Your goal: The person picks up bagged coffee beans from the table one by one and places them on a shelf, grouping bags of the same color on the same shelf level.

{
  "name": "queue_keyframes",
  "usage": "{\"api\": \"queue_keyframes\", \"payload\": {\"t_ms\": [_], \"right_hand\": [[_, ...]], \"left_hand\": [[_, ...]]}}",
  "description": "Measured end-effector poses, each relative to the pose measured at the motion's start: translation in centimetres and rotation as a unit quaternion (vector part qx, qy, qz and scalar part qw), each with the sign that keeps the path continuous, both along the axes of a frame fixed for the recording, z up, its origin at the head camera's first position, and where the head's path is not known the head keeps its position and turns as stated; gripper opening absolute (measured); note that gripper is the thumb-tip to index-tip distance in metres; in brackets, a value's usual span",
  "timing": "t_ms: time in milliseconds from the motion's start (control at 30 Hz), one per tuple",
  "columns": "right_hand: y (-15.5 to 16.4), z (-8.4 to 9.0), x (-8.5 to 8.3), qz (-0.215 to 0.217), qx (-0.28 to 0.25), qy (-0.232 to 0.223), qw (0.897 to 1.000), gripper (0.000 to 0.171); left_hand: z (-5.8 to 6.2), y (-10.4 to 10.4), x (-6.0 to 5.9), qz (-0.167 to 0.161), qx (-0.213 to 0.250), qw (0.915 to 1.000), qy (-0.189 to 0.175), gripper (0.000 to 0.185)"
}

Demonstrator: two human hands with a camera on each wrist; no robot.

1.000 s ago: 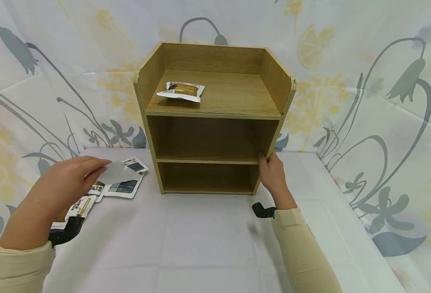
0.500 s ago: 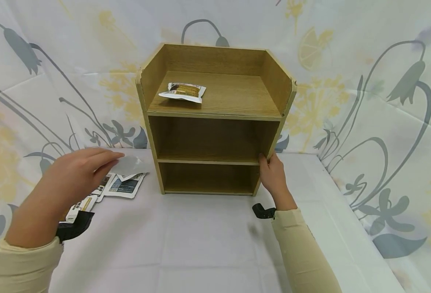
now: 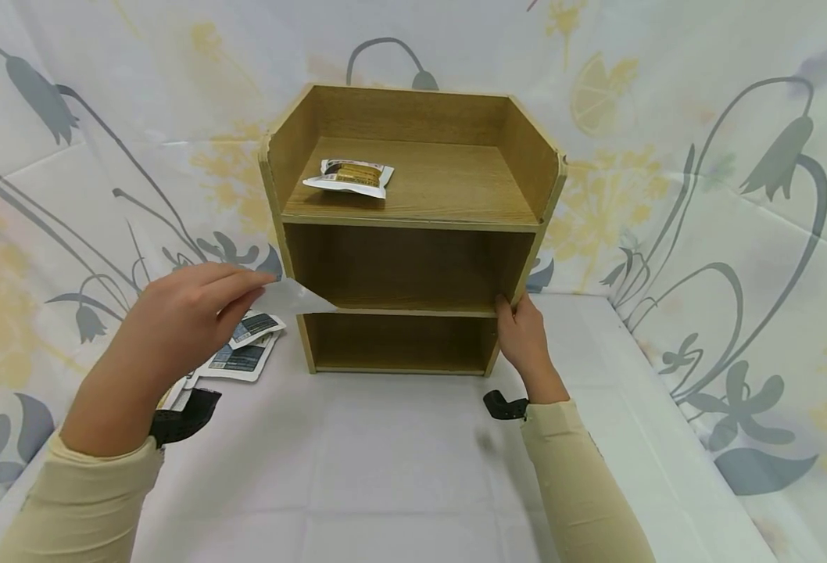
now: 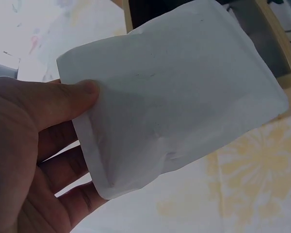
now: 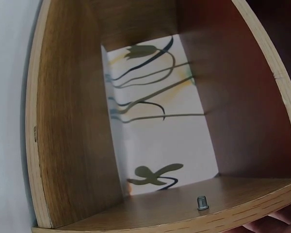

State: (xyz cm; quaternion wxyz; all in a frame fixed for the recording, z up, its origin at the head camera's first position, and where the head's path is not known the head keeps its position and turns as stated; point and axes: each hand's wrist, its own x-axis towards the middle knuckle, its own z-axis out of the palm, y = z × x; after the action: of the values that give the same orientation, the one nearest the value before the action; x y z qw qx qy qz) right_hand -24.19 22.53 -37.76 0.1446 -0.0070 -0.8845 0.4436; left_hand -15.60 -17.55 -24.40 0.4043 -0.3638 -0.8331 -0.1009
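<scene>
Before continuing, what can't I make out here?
Held packet: far side turned away, head and left wrist views.
Packet pile: left hand covers part, head view.
Right hand: mostly hidden by the shelf and cut off by the edge, right wrist view.
Top packet: fine print too small, head view.

Pale flower-print backdrop (image 3: pixel 667 133) | white creased surface (image 3: pixel 399 453), probably a cloth-covered table | soft light

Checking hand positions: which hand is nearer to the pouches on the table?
Left. In the head view, the left hand, pinching a white packet, partly hides the pouches; the right hand grips the shelf unit, well to their right.
</scene>
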Motion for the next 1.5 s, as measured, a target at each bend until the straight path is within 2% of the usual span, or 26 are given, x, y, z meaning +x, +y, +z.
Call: {"api": "queue_keyframes", "payload": {"t_ms": [300,433,900,1300,1500], "right_hand": [[0.0,0.1,-0.1,0.000,-0.004,-0.003,1.000,0.054],[0.1,0.1,-0.1,-0.002,-0.003,-0.002,1.000,0.054],[0.0,0.2,-0.1,-0.004,-0.006,-0.003,1.000,0.054],[-0.1,0.2,0.0,-0.002,-0.006,-0.009,1.000,0.053],[-0.1,0.2,0.1,-0.002,-0.009,-0.013,1.000,0.053]], "left_hand": [[1.0,1.9,-0.5,-0.027,0.008,0.9992,0.028,0.027],[1.5,2.8,-0.7,-0.034,0.025,0.9982,0.043,0.027],[3.1,5.1,-1.0,-0.039,0.053,0.9962,0.058,0.018],[4.6,7.5,-1.1,-0.081,0.096,0.9887,0.081,0.017],[4.8,8.5,-1.1,-0.102,0.135,0.9815,0.089,0.017]]}}
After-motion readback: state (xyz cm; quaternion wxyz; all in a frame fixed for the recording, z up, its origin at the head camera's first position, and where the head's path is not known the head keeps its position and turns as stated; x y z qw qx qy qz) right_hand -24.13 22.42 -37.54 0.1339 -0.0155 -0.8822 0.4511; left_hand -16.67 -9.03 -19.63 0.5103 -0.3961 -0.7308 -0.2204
